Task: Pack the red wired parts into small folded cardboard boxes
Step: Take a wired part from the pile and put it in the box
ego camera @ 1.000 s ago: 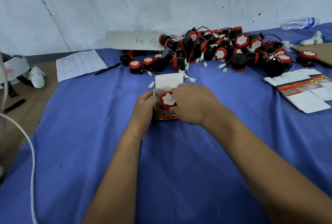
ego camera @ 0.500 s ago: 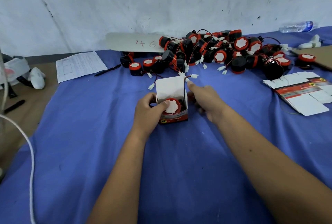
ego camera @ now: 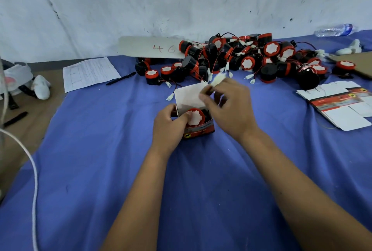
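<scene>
Change since half a second ago: right hand (ego camera: pixel 231 107), then stretched flat toward the pile, has drawn back over the box and now pinches a white connector (ego camera: pixel 218 79) between thumb and fingertips, blurred in motion; left hand (ego camera: pixel 169 125) keeps its grip on the box. Left to right: white cable (ego camera: pixel 33 170) along the left edge; white bundle (ego camera: pixel 24 81) on the brown floor; printed sheet (ego camera: pixel 89 72) and black pen (ego camera: pixel 120 78) on the blue cloth (ego camera: pixel 120 170); card marked "46" (ego camera: pixel 153 48) against the wall. Left hand, fingers curled round the near left corner of the small cardboard box (ego camera: pixel 198 129), thumb on the part inside. Box upright, top open, white flap (ego camera: pixel 188 95) raised at the back; contents: one red wired part (ego camera: pixel 194 117), white face up. Pile of red wired parts (ego camera: pixel 251 59) behind, loose on the cloth. Stack of flat unfolded boxes (ego camera: pixel 342 105) at right. Plastic bottle (ego camera: pixel 335 30) lying by the wall, far right.
</scene>
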Tool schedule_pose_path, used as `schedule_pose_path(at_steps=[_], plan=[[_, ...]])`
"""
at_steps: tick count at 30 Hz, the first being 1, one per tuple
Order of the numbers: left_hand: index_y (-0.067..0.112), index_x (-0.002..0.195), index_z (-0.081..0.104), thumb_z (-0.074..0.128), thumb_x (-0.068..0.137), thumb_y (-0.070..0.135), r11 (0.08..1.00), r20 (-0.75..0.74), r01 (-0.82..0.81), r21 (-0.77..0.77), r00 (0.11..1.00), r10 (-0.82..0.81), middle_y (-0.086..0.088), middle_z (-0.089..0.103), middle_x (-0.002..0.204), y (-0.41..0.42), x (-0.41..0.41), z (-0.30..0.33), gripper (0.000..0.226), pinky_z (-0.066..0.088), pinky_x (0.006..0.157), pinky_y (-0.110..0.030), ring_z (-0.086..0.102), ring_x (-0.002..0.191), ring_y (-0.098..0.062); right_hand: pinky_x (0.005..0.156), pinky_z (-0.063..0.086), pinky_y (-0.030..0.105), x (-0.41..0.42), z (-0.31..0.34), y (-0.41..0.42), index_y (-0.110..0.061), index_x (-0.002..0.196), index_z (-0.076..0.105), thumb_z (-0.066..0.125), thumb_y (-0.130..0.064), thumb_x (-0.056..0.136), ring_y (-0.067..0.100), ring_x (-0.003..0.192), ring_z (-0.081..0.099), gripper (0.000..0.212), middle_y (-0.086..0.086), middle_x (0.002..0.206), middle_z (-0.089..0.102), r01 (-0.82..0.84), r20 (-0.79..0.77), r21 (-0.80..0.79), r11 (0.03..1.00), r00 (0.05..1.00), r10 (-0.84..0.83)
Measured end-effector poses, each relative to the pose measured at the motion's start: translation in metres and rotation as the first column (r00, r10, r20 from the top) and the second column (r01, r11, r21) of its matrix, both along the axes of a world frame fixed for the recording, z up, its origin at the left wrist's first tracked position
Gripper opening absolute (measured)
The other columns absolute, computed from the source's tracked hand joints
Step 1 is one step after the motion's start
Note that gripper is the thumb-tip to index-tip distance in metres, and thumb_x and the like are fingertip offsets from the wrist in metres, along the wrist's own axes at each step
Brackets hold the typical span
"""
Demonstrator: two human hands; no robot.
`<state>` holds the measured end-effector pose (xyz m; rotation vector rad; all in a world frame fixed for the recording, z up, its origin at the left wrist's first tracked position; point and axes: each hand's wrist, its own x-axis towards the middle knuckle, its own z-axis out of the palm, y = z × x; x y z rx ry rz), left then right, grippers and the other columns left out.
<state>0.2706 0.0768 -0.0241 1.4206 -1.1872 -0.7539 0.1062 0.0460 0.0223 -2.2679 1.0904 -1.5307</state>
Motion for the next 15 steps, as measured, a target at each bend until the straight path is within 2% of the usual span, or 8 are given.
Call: schedule_pose_path(at_steps=[1, 3, 4, 6, 8, 11, 13, 15], plan=[[0.028, 0.083, 0.071, 0.072, 0.083, 0.029, 1.0, -0.004, 0.004, 0.001, 1.0, -0.004, 0.014, 0.073, 0.082, 0.001, -0.001, 0.001, 0.001, 0.053, 0.07, -0.031, 0.068, 0.082, -0.008, 0.061, 0.04, 0.02, 0.001, 0.003, 0.004, -0.009, 0.073, 0.067, 0.072, -0.016, 0.089, 0.013, 0.066, 0.05, 0.018, -0.008, 0.071, 0.054, -0.053, -0.173, -0.028, 0.998, 0.984, 0.047], [0.025, 0.094, 0.075, 0.07, 0.078, 0.035, 1.0, 0.002, 0.017, 0.004, 1.0, -0.017, 0.009, 0.076, 0.091, 0.004, -0.004, 0.002, 0.02, 0.058, 0.077, -0.034, 0.071, 0.09, -0.013, 0.063, 0.043, 0.032, 0.005, 0.01, 0.007, -0.009, 0.078, 0.064, 0.069, -0.023, 0.09, 0.019, 0.07, 0.053, 0.019, -0.003, 0.072, 0.057, -0.056, -0.446, 0.042, 0.998, 0.892, 0.069], [0.023, 0.099, 0.076, 0.069, 0.076, 0.036, 1.0, -0.015, 0.027, 0.007, 1.0, -0.027, 0.006, 0.077, 0.094, 0.005, -0.004, 0.002, 0.027, 0.059, 0.079, -0.034, 0.072, 0.092, -0.015, 0.063, 0.044, 0.036, 0.006, 0.013, 0.007, -0.011, 0.083, 0.064, 0.067, -0.029, 0.091, 0.023, 0.074, 0.055, 0.02, -0.001, 0.075, 0.06, -0.006, -0.533, 0.067, 0.998, 0.845, 0.041], [0.02, 0.102, 0.077, 0.068, 0.075, 0.031, 0.997, -0.067, 0.077, 0.007, 0.995, -0.076, 0.002, 0.077, 0.096, 0.008, -0.003, 0.004, 0.03, 0.058, 0.073, -0.032, 0.072, 0.088, -0.014, 0.058, 0.039, 0.034, 0.01, 0.021, 0.005, -0.016, 0.085, 0.061, 0.064, -0.04, 0.092, 0.024, 0.076, 0.054, 0.025, -0.002, 0.074, 0.055, 0.104, -0.665, 0.096, 0.99, 0.747, -0.014], [0.018, 0.106, 0.077, 0.066, 0.076, 0.019, 0.987, -0.111, 0.158, 0.016, 0.982, -0.155, -0.001, 0.077, 0.098, 0.009, 0.002, 0.005, 0.032, 0.054, 0.067, -0.025, 0.071, 0.084, -0.011, 0.052, 0.03, 0.03, 0.013, 0.029, 0.005, -0.021, 0.077, 0.052, 0.062, -0.047, 0.093, 0.023, 0.072, 0.051, 0.032, -0.006, 0.068, 0.044, 0.177, -0.764, 0.106, 0.978, 0.644, -0.034], [0.015, 0.11, 0.077, 0.059, 0.078, 0.001, 0.963, -0.16, 0.267, 0.03, 0.953, -0.259, -0.004, 0.077, 0.1, 0.01, 0.007, 0.008, 0.039, 0.052, 0.065, -0.021, 0.071, 0.084, -0.012, 0.049, 0.024, 0.027, 0.019, 0.037, 0.003, -0.022, 0.068, 0.043, 0.063, -0.053, 0.088, 0.021, 0.068, 0.05, 0.042, -0.005, 0.068, 0.043, 0.229, -0.862, 0.08, 0.97, 0.504, -0.048], [0.014, 0.109, 0.077, 0.056, 0.071, 0.005, 0.959, -0.165, 0.281, 0.024, 0.948, -0.273, -0.005, 0.076, 0.099, 0.01, 0.007, 0.01, 0.044, 0.052, 0.066, -0.021, 0.07, 0.085, -0.013, 0.05, 0.025, 0.027, 0.025, 0.039, 0.002, -0.021, 0.076, 0.05, 0.065, -0.056, 0.087, 0.019, 0.069, 0.049, 0.039, -0.005, 0.071, 0.045, 0.238, -0.901, 0.065, 0.969, 0.432, -0.046], [0.014, 0.104, 0.077, 0.055, 0.069, 0.008, 0.958, -0.177, 0.284, 0.022, 0.945, -0.276, -0.002, 0.075, 0.093, 0.01, 0.005, 0.01, 0.042, 0.052, 0.064, -0.02, 0.068, 0.083, -0.013, 0.054, 0.03, 0.029, 0.031, 0.04, 0.0, -0.02, 0.098, 0.054, 0.065, -0.056, 0.087, 0.02, 0.078, 0.052, 0.039, -0.005, 0.078, 0.047, 0.251, -0.925, 0.063, 0.966, 0.378, -0.037]])
